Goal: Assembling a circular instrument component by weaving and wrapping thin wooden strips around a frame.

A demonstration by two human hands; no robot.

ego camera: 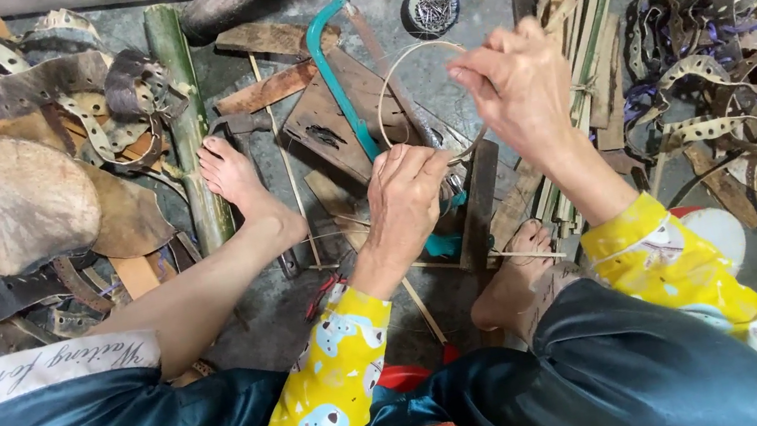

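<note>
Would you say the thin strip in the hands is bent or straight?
Bent: the thin strip curves into a loop between the right hand and left hand.

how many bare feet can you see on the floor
2. One foot rests beside the green bamboo pole, left of the teal saw. The other foot lies under the right hand, near the bamboo strips.

Both arms are extended forward between the raised knees, in yellow patterned sleeves. The left hand [407, 200] is held low, knuckles up, its grip closed. The right hand [519, 79] is raised higher, thumb and fingertips pinched together. Bare feet are planted on the floor.
</note>
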